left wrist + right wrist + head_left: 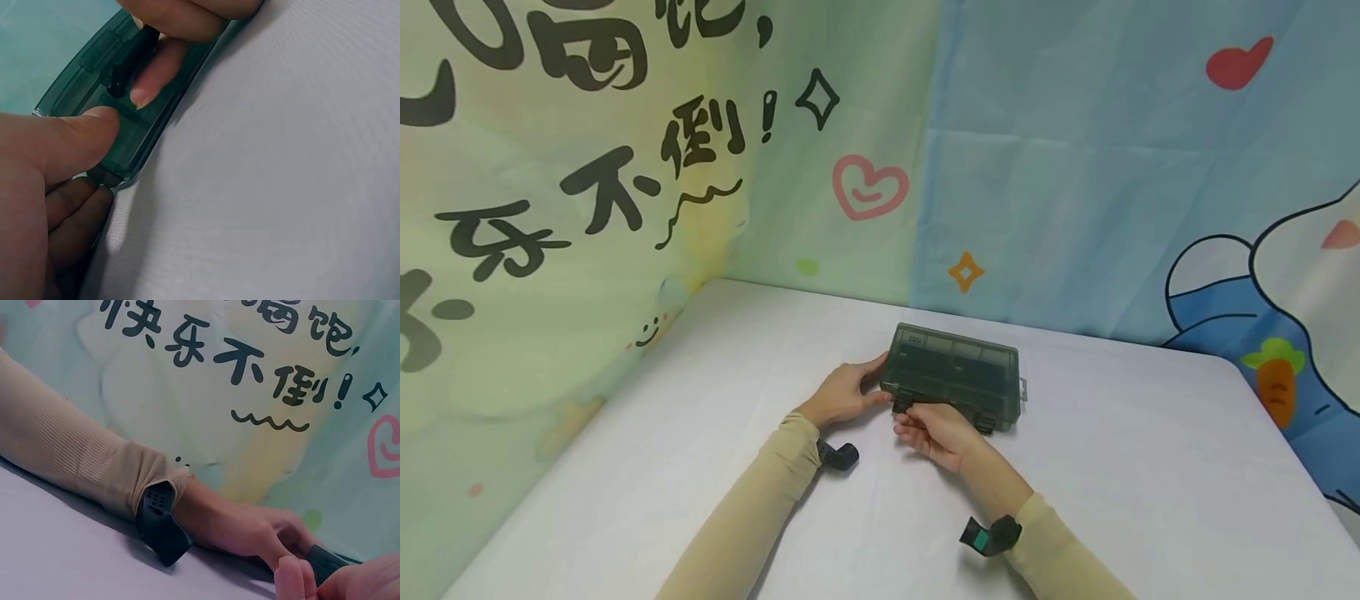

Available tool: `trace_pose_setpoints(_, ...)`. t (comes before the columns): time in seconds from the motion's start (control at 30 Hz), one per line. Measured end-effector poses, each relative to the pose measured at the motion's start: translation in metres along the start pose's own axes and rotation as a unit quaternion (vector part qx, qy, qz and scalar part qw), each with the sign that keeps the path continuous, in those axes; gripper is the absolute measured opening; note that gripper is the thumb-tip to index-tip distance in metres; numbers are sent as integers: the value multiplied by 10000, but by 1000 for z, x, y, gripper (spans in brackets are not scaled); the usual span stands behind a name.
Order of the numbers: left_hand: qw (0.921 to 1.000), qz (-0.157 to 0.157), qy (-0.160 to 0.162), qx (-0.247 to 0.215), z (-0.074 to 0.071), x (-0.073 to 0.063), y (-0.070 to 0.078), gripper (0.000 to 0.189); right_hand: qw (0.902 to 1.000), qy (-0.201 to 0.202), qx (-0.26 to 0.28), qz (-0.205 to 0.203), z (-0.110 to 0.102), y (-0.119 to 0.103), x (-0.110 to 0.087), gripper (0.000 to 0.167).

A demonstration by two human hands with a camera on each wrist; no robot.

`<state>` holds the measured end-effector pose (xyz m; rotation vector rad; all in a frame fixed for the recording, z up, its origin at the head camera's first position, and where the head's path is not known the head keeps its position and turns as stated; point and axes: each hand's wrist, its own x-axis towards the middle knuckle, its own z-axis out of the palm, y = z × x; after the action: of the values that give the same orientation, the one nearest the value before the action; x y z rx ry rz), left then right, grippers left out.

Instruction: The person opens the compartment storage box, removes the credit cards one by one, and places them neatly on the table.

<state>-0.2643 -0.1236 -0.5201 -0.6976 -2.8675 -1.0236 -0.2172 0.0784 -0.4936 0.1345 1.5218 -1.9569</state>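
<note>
A dark green see-through plastic case [955, 365] lies on the white table, its lid down. Two black latches are on its front side, a left latch [128, 65] and a right latch [983, 423]. My left hand [844, 393] grips the case's left end, thumb along the front and fingers round the corner. With thumb and forefinger my right hand [938, 433] pinches the left latch, which stands out from the case in the left wrist view. In the right wrist view, the right-hand fingertips [294, 579] partly hide the case's dark edge [322, 564].
The white tabletop [1150, 467] stretches out on both sides of the case. Printed cloth curtains [1037, 167] hang close behind it and along the left edge. A black wrist camera [838, 456] sits on the left wrist, another camera [992, 536] on the right.
</note>
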Motion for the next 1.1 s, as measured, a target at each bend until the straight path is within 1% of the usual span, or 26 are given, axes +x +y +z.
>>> trace_pose_setpoints(0.13,10000,-73,-21,21,1,0,0,74,9999,-108,-78,-62,-1,2,0,34)
trace_pose_setpoints(0.37,9999,-142,-55,20,2,-2,1,73,9998,-141,-28,-97,-3,6,0,35)
trace_pose_setpoints(0.6,10000,-44,-6,46,3,-3,0,73,9995,-129,-263,-150,-3,7,-1,36)
trace_pose_setpoints(0.7,10000,-24,-28,82,3,-3,-1,74,9989,-110,-434,-152,-3,7,-2,36)
trace_pose_setpoints(0.87,9999,-94,-127,3,2,-2,1,77,9962,-58,-831,-243,-2,6,-3,35)
trace_pose_setpoints(1.0,9997,-145,-173,-8,1,-1,3,80,9912,-124,-1263,-377,-3,8,-4,36)
trace_pose_setpoints(1.1,9997,-136,-204,-21,0,-2,4,81,9864,-87,-1567,-478,-2,9,-4,32)
